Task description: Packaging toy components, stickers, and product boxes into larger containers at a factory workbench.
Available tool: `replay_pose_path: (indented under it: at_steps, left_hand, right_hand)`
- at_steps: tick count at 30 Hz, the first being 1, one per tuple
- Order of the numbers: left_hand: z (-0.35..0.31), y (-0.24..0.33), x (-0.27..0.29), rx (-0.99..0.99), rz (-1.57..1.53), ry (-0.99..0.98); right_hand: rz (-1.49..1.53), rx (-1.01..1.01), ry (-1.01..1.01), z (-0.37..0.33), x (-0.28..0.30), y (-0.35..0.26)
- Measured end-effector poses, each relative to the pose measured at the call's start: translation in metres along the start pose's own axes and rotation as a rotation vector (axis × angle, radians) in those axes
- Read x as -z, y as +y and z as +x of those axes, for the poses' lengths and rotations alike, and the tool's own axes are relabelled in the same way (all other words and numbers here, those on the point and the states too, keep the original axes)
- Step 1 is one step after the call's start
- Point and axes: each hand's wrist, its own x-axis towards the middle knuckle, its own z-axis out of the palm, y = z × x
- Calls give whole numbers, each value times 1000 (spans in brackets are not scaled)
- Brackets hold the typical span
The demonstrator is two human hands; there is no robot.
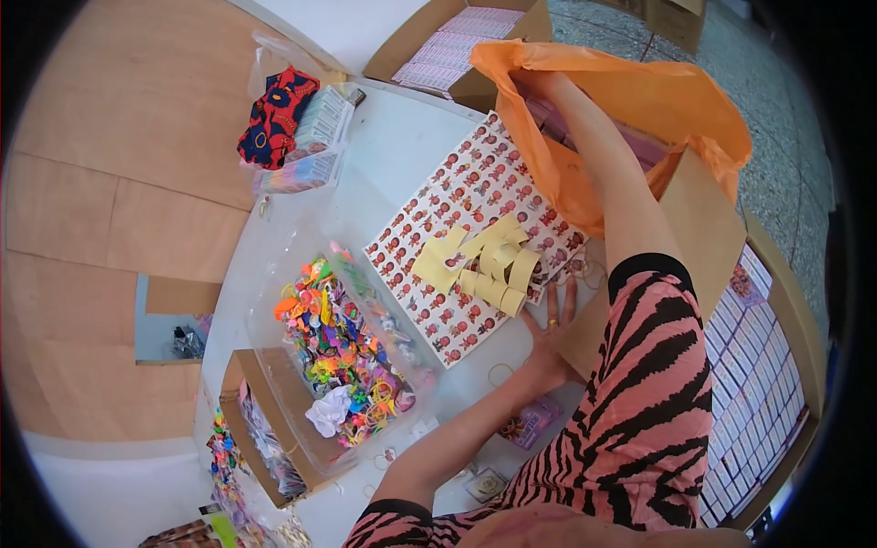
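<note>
My left hand [551, 340] rests on the white table with its fingers stretched out and apart. A ring shows on one finger, and nothing is in the hand. Just beyond the fingertips lies a sheet of small printed character stickers [429, 219]. Curled pale yellow paper strips [498, 265] sit on top of that sheet. My right arm reaches far forward into an orange plastic bag [585, 183] that holds pinkish packets [639, 144]. Only the back of my right hand [541, 82] shows at the bag's far side; its fingers are hidden.
A clear plastic bin [301, 365] of colourful small toys stands left, beside a narrow cardboard box [239, 384]. Boxes of small cartons stand at the back [388, 59] and right [795, 338]. Bagged packs with red-and-navy cloth [279, 119] lie far left. A purple packet [534, 422] lies near me.
</note>
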Motion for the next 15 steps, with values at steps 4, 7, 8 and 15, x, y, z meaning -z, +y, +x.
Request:
replay_pose_path:
  at_steps: [4,7,8,15]
  left_hand:
    - [-18,-39,2,116,126,2]
    - [-5,57,1,-212,30,183]
    - [0,29,0,-124,53,155]
    - [-12,-20,8,12,72,-13]
  right_hand:
    - [-290,98,77,44,-56,85]
    - [-828,403,-87,60,181,-79]
    - [-764,365,-149,87,136,-22]
    - [-391,262,-39,26,-22,20]
